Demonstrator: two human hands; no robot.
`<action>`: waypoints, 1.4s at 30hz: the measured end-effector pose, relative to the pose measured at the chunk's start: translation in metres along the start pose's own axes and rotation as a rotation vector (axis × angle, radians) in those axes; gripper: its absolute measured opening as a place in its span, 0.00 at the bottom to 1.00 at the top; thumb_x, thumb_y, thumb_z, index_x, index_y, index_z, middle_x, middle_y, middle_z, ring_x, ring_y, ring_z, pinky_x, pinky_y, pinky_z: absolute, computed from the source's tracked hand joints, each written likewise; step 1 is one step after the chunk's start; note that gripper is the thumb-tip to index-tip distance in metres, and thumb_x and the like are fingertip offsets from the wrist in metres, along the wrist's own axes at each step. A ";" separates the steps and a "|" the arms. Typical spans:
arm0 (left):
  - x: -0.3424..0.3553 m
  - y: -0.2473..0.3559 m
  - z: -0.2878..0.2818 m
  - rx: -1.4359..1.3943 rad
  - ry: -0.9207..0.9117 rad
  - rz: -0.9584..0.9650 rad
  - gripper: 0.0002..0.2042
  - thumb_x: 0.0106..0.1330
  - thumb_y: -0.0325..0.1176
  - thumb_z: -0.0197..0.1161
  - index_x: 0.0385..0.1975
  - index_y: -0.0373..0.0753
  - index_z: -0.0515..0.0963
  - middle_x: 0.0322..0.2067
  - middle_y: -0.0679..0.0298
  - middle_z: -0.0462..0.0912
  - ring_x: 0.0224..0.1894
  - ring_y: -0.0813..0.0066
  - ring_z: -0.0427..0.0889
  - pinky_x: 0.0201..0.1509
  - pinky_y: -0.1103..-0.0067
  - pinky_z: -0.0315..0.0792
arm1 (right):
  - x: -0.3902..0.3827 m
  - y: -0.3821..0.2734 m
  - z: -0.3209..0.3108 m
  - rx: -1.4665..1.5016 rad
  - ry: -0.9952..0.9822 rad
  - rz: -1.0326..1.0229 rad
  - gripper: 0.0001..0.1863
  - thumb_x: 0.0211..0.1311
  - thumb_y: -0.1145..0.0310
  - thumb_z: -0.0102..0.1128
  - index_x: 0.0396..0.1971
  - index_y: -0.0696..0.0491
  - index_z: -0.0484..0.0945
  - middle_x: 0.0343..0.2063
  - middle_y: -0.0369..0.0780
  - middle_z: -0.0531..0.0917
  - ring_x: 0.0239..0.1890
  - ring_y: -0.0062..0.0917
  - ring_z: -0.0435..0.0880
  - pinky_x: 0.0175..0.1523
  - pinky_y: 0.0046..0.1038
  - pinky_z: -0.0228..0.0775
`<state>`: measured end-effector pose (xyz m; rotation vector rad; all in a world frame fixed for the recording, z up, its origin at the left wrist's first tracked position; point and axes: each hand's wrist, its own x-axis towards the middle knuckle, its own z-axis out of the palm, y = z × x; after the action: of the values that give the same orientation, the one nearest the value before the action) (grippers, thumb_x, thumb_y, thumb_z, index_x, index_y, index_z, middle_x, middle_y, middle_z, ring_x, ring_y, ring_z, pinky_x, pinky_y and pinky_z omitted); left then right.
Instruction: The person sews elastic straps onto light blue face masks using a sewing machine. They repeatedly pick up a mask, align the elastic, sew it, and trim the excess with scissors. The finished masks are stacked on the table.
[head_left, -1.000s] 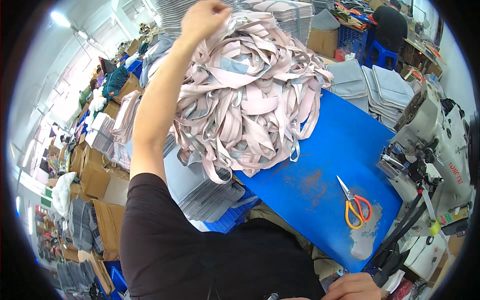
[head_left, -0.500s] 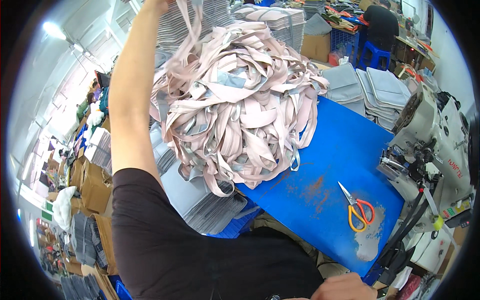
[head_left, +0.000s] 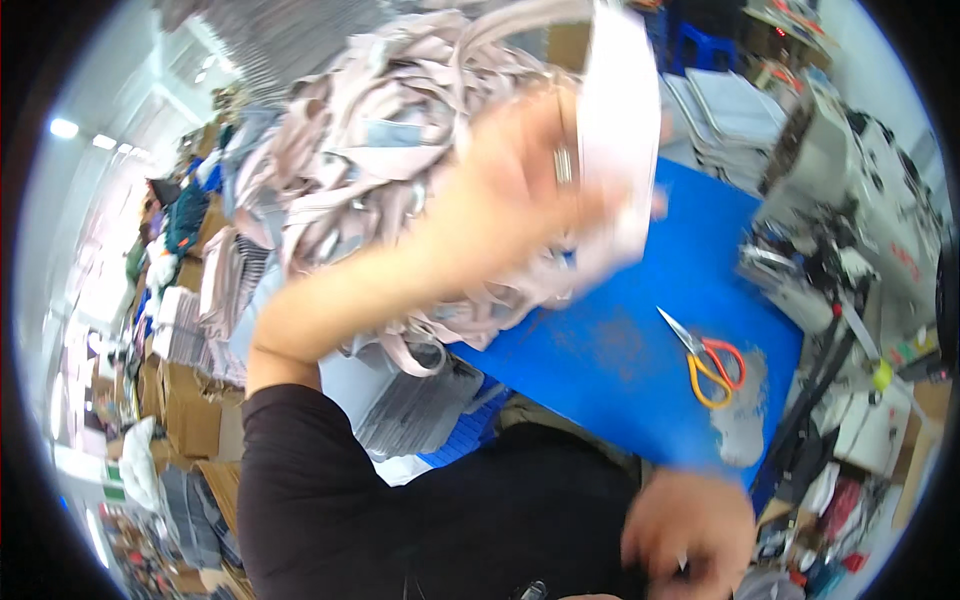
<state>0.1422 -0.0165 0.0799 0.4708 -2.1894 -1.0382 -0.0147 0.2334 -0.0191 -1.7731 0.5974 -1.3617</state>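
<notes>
My left hand (head_left: 530,150), blurred by motion, is raised over the right side of a big heap of pale pink straps (head_left: 350,190). It grips a pale pink fabric strap (head_left: 618,100), whose wide end hangs beside the fingers above the blue tabletop (head_left: 590,350). Low in the picture, close to my body, my right hand (head_left: 690,525) has its fingers curled in. Whatever sits between them is hidden and smeared. Scissors (head_left: 705,365) with orange and red handles lie partly spread on the tabletop, beyond my right hand.
A sewing machine (head_left: 830,200) stands along the table's right side. Stacked grey panels (head_left: 410,405) sit below the heap, and pale padded pieces (head_left: 735,105) lie at the back right. Cardboard boxes (head_left: 190,405) and bundled fabric stand at the left.
My left hand has swung from the far upper left to the right across the heap, bringing the strap with it. My right hand has risen further into view. The whole view has shifted slightly.
</notes>
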 end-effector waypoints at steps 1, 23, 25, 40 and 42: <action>-0.034 -0.024 0.035 -0.661 -0.102 -0.134 0.21 0.66 0.18 0.65 0.59 0.35 0.73 0.58 0.58 0.80 0.59 0.70 0.83 0.61 0.73 0.76 | 0.002 0.016 0.000 -0.213 0.261 0.072 0.18 0.50 0.72 0.72 0.41 0.56 0.76 0.37 0.42 0.80 0.39 0.33 0.81 0.47 0.33 0.74; -0.034 -0.146 0.179 -0.875 -0.036 -0.445 0.22 0.74 0.25 0.60 0.66 0.40 0.65 0.55 0.49 0.83 0.54 0.58 0.87 0.52 0.69 0.86 | -0.105 0.134 -0.085 -1.454 0.582 0.707 0.29 0.57 0.65 0.75 0.59 0.52 0.79 0.52 0.42 0.83 0.50 0.35 0.82 0.55 0.40 0.73; -0.036 -0.143 0.187 -0.901 -0.040 -0.407 0.23 0.74 0.23 0.59 0.67 0.38 0.64 0.54 0.49 0.85 0.52 0.60 0.88 0.54 0.69 0.84 | -0.086 0.140 -0.071 -0.831 0.820 0.501 0.35 0.59 0.69 0.73 0.67 0.53 0.70 0.51 0.42 0.82 0.48 0.29 0.82 0.51 0.35 0.74; 0.072 -0.046 -0.081 0.883 -0.181 0.168 0.14 0.65 0.35 0.69 0.47 0.37 0.86 0.38 0.56 0.90 0.42 0.68 0.90 0.45 0.72 0.81 | -0.040 0.127 -0.029 0.311 0.858 0.467 0.36 0.50 0.86 0.49 0.65 0.65 0.73 0.66 0.50 0.76 0.72 0.35 0.70 0.77 0.33 0.56; 0.110 -0.026 -0.196 1.043 0.367 0.189 0.17 0.63 0.40 0.71 0.49 0.43 0.86 0.39 0.54 0.90 0.42 0.54 0.88 0.49 0.65 0.80 | -0.039 0.130 -0.028 0.481 0.863 0.470 0.36 0.51 0.86 0.48 0.66 0.66 0.71 0.65 0.50 0.76 0.65 0.33 0.77 0.72 0.31 0.65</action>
<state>0.2009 -0.2019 0.1961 0.7946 -2.2142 0.3561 -0.0400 0.1811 -0.1449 -0.5578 0.9567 -1.7018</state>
